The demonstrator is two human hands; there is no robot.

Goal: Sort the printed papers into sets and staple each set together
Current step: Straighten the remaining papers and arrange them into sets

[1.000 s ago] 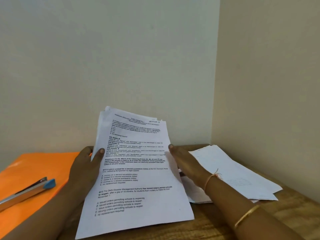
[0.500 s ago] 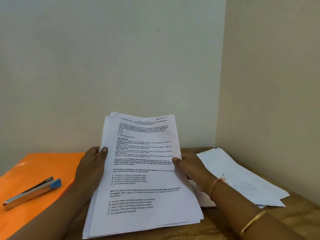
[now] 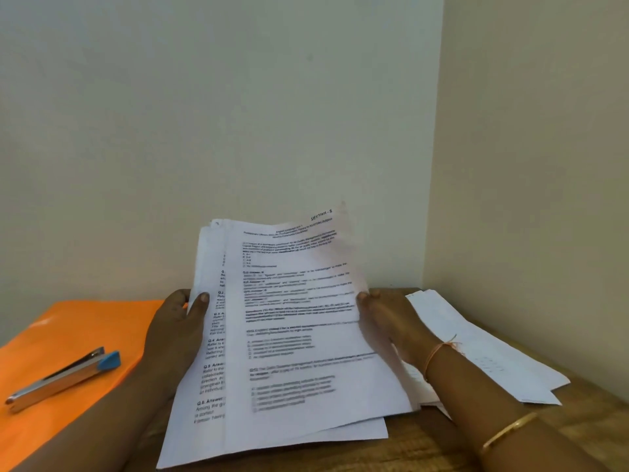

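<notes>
A stack of printed papers [image 3: 292,335] is held tilted up in front of me over the wooden table. My left hand [image 3: 177,332] grips the stack's left edge, thumb on the front. My right hand [image 3: 391,321] pinches the right edge of the top sheet, which is blurred and shifted right, uncovering the left margin of the page beneath. A silver stapler with a blue tip [image 3: 64,378] lies on an orange folder [image 3: 78,328] to the left, apart from both hands.
More white sheets [image 3: 483,352] lie in a loose pile on the wooden table [image 3: 585,424] at the right, behind my right forearm. Two plain walls meet in a corner just behind the table.
The top sheet has slid to the right under my right hand, exposing the page below. The stack stands a little higher and my left hand keeps its hold.
</notes>
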